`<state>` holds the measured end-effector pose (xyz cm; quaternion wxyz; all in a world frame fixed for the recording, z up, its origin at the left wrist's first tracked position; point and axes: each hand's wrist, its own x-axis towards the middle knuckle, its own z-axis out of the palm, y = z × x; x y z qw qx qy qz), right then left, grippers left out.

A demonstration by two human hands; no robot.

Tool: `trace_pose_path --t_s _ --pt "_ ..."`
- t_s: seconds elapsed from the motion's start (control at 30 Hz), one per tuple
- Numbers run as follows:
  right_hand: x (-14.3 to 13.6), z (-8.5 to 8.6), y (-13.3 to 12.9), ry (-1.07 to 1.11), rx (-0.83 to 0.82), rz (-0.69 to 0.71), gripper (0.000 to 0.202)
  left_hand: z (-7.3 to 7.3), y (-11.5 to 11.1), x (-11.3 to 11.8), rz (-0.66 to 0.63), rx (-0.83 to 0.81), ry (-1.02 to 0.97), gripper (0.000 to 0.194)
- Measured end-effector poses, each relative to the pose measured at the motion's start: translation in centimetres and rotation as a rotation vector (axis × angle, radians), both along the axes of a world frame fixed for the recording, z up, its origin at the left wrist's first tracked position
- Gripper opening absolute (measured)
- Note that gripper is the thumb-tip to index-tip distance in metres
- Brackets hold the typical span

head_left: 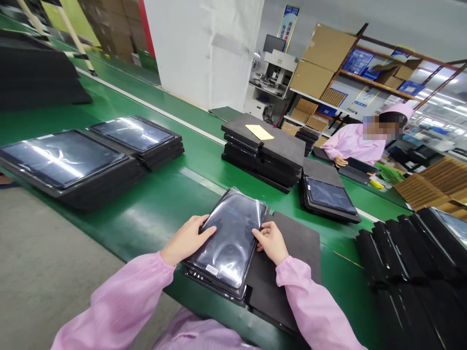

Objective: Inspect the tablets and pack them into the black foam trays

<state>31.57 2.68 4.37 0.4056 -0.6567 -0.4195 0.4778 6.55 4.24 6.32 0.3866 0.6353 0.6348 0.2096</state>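
A dark glossy screen panel (233, 236) in clear film lies in the left half of a black foam tray (297, 248) in front of me. My left hand (189, 238) grips the panel's left edge, thumb on top of the film and fingers over the side. At the right edge, my right hand (269, 240) pinches the panel or its film between thumb and fingers; which of the two is unclear. A small white label (211, 270) shows near the panel's lower end. The tray's right half is bare black foam.
Trays with screens (65, 158) stand at the left on the green table (153, 214). Behind is a foam stack (262, 150) with a yellow paper. More trays (401, 253) stand at the right. Another person (359, 138) in pink works farther back.
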Motion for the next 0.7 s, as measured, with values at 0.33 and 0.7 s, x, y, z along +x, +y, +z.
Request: trace_pose_path --t_s 0.33,0.7 --pt "-1.0 1.0 -0.8 -0.076 -0.126 0.106 0.057 2.0 2.1 0.2 0.149 -0.249 -0.359 0.069" --pt "-0.3 1.1 -0.8 -0.162 -0.111 0.12 0.048 4.2 1.8 2.8 0.204 -0.433 -0.7 0.059"
